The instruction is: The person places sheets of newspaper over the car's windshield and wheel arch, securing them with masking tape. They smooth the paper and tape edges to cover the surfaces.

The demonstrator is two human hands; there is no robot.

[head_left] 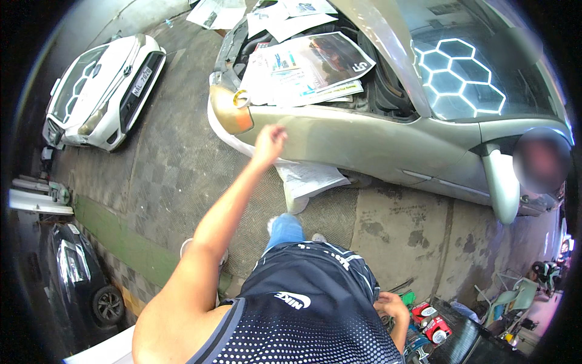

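Observation:
My left hand reaches out beside the front fender of a champagne-coloured car, just below its headlight. Its fingers are curled together; whether anything is between them is too small to tell. On top of the headlight rests a roll of yellow masking tape. Newspaper and magazine sheets cover much of the engine bay under the raised hood. More paper hangs around the front wheel. My right hand hangs low by my shorts, fingers loosely apart and holding nothing visible.
Close to my right hand stand red-and-white cans among clutter. A green chair is farther right. The champagne car's side mirror juts out. A white car stands far left, a dark car near left.

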